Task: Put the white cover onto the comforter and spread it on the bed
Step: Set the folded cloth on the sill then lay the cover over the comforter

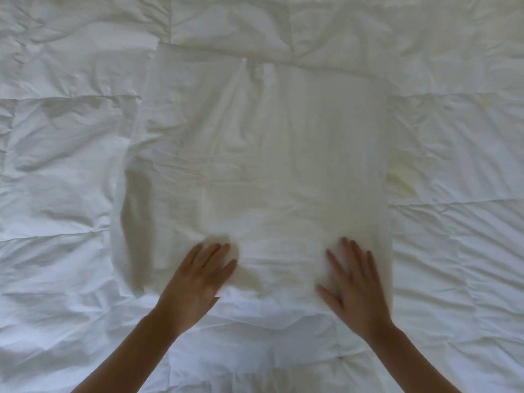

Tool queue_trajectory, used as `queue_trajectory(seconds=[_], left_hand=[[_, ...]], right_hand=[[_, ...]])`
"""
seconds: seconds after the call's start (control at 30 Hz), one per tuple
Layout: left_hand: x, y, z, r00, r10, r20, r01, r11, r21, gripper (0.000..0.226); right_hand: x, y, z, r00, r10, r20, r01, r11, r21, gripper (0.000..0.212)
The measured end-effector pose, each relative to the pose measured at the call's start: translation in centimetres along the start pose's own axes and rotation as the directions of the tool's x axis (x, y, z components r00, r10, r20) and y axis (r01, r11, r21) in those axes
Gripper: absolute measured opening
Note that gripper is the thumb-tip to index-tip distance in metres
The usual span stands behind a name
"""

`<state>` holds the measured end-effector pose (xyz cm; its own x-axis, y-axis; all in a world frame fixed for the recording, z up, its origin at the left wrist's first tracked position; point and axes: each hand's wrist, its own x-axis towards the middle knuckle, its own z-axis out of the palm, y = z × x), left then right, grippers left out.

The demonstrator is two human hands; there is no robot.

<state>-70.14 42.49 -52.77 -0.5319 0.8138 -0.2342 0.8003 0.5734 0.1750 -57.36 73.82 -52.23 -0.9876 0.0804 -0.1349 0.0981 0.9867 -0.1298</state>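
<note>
A folded white cover [263,154] lies as a tall rectangle in the middle of the quilted white comforter [453,154], which fills the whole head view. My left hand [198,282] lies flat on the cover's near left part, fingers straight. My right hand [354,285] lies flat on its near right part, fingers spread. Both palms face down on the fabric. The cover's left edge [127,245] is loose and slightly lifted in a fold.
The comforter is wrinkled and stitched into large squares, and it spreads out on every side of the cover. A faint yellowish patch [402,182] shows just right of the cover. No bed edge is in view.
</note>
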Motion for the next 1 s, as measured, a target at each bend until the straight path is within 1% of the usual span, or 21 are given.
queue_trajectory(seconds=[0.03, 0.07, 0.1, 0.13, 0.17, 0.23, 0.3, 0.33, 0.4, 0.5, 0.53, 0.6, 0.67, 0.73, 0.83, 0.93, 1.0], left_hand=[[0.4, -0.4, -0.3, 0.999, 0.011, -0.052, -0.011, 1.0, 0.003, 0.071], [0.7, -0.7, -0.6, 0.99, 0.028, -0.139, -0.028, 1.0, 0.004, 0.05], [1.1, -1.0, -0.9, 0.979, 0.022, -0.204, -0.024, 1.0, -0.006, 0.036], [1.4, -1.3, -1.4, 0.974, -0.002, -0.228, -0.003, 1.0, -0.022, 0.032], [1.7, -1.5, -2.0, 0.974, -0.043, -0.224, 0.033, 0.998, -0.05, 0.034], [2.5, -1.8, -3.2, 0.967, -0.155, -0.202, 0.135, 0.985, -0.108, 0.046], [3.0, -2.1, -4.0, 0.95, -0.238, -0.204, 0.212, 0.967, -0.142, 0.046], [3.1, -2.2, -4.2, 0.945, -0.252, -0.207, 0.225, 0.964, -0.144, 0.046], [3.1, -2.1, -4.1, 0.947, -0.238, -0.213, 0.207, 0.965, -0.16, 0.047], [1.9, -1.4, -3.0, 0.962, -0.195, -0.189, 0.155, 0.966, -0.206, 0.051], [1.3, -1.2, -2.3, 0.968, -0.168, -0.185, 0.129, 0.971, -0.202, 0.053], [-0.2, -0.8, -0.6, 0.979, -0.11, -0.172, 0.082, 0.983, -0.162, 0.054], [-1.2, -0.3, 1.0, 0.988, -0.066, -0.141, 0.052, 0.993, -0.103, 0.06], [-1.4, 0.4, 1.7, 0.988, -0.072, -0.138, 0.06, 0.994, -0.086, 0.064], [-0.5, 2.1, 1.5, 0.976, -0.121, -0.182, 0.097, 0.986, -0.138, 0.065], [1.5, 5.2, 1.0, 0.974, -0.071, -0.215, 0.024, 0.977, -0.212, 0.064], [3.6, 7.9, 0.5, 0.97, -0.024, -0.243, -0.037, 0.969, -0.243, 0.064]], right_hand=[[-0.3, -0.6, 0.1, 0.985, -0.172, 0.01, 0.172, 0.985, 0.021, 0.07], [-0.3, -1.4, 0.2, 0.955, -0.295, 0.035, 0.294, 0.955, 0.026, 0.073], [0.0, -2.1, 0.5, 0.927, -0.37, 0.063, 0.37, 0.929, 0.012, 0.077], [0.4, -2.7, 0.6, 0.912, -0.402, 0.081, 0.404, 0.915, -0.008, 0.08], [1.1, -3.0, 0.5, 0.912, -0.403, 0.075, 0.405, 0.914, -0.013, 0.083], [2.7, -2.9, -0.3, 0.936, -0.351, 0.018, 0.35, 0.936, 0.037, 0.088], [3.7, -2.4, -1.4, 0.95, -0.31, -0.033, 0.312, 0.946, 0.086, 0.087], [3.9, -2.2, -1.8, 0.953, -0.303, -0.025, 0.304, 0.949, 0.09, 0.088], [3.6, -1.8, -2.2, 0.951, -0.308, 0.007, 0.307, 0.948, 0.083, 0.089], [1.7, -0.6, -1.7, 0.937, -0.346, 0.056, 0.344, 0.938, 0.037, 0.084], [0.9, 0.1, -1.5, 0.932, -0.351, 0.093, 0.353, 0.936, 0.0, 0.087], [-0.5, 1.8, -1.2, 0.931, -0.331, 0.157, 0.344, 0.937, -0.066, 0.1], [-1.3, 3.4, -1.5, 0.946, -0.286, 0.151, 0.299, 0.951, -0.073, 0.109], [-1.4, 4.4, -2.3, 0.954, -0.269, 0.132, 0.277, 0.96, -0.049, 0.11], [-1.0, 5.0, -3.3, 0.958, -0.26, 0.122, 0.264, 0.964, -0.017, 0.097], [-0.3, 4.7, -4.2, 0.969, -0.218, 0.116, 0.221, 0.975, -0.016, 0.068], [0.1, 4.3, -4.9, 0.974, -0.204, 0.097, 0.211, 0.975, -0.064, 0.056]])
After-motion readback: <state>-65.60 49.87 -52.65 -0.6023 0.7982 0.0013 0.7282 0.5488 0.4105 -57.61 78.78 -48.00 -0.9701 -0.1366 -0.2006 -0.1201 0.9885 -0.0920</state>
